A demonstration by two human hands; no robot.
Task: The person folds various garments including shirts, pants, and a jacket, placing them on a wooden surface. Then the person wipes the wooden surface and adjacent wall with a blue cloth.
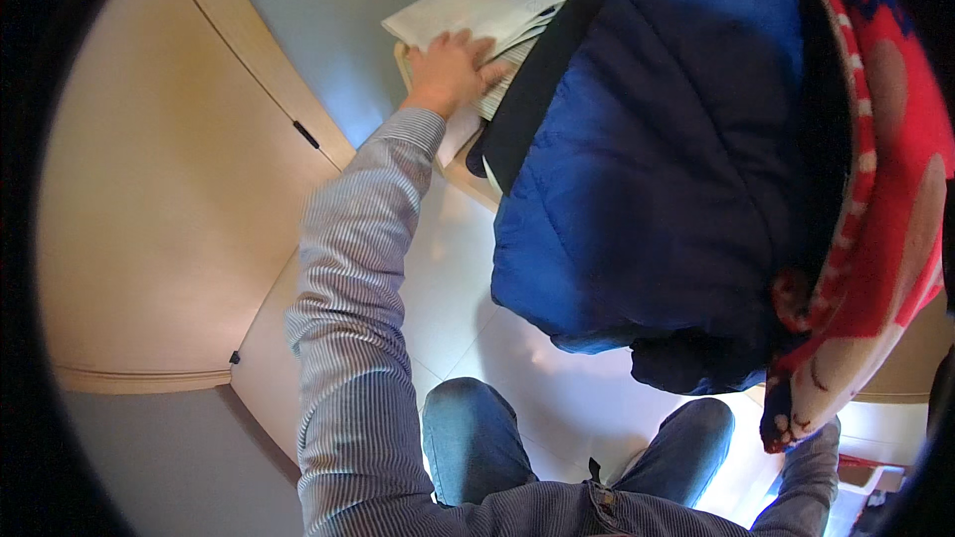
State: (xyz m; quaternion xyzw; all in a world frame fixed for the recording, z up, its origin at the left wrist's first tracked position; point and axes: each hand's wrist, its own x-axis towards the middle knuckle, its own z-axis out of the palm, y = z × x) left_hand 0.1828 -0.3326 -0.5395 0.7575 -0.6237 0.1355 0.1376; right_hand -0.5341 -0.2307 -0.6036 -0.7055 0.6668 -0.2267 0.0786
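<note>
My left hand (453,72) reaches far out and rests with its fingers spread on a pile at the shelf's near left end. In this pile a white bag or sheet (468,15) with a pink patch lies on top. Under it are thin stacked edges, perhaps papers. The pile sits on a light wooden shelf (468,179). Beside my left hand hangs a padded dark blue jacket (667,159). Next to it, on the right, hangs a red patterned fleece cloth (900,139). At the lower right my right sleeve (811,477) runs up behind the cloth, which hides my right hand.
A light wooden door (179,189) with dark hinges stands on the left, against a pale blue wall (308,10). Pale floor tiles (448,298) lie below. My bent knees (473,433) are under the jacket. Red-and-white items (870,477) stand at the lower right.
</note>
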